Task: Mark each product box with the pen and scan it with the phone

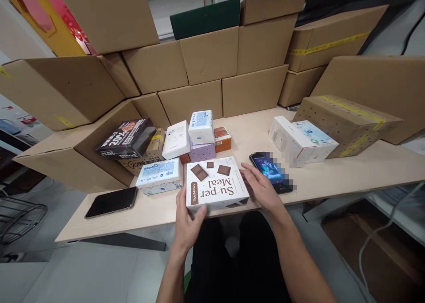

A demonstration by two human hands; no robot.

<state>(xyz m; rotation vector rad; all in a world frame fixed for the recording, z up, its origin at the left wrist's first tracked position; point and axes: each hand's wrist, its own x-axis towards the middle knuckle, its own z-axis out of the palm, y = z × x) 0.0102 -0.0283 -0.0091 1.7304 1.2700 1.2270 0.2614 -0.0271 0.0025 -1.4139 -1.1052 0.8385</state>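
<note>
A white Su-per Meal box [217,183], printed with brown chocolate pieces and lettering upside down to me, is at the front edge of the table between my hands. My left hand [189,219] grips its near left corner, thumb on the front face and fingers along the side. Against the right side of the box are the fingers of my right hand [262,188], partly hidden there. Just beyond that hand lies a phone with a lit screen [270,170]. A Manhua tissue pack [160,175] sits to the left of the box.
Behind are a white box [175,139], another tissue pack [201,128] on a purple pack [202,151], and an orange box [222,139]. A dark box [126,137] and dark phone [111,202] are left. White boxes [292,139] stand right. Cardboard cartons [189,101] wall the back.
</note>
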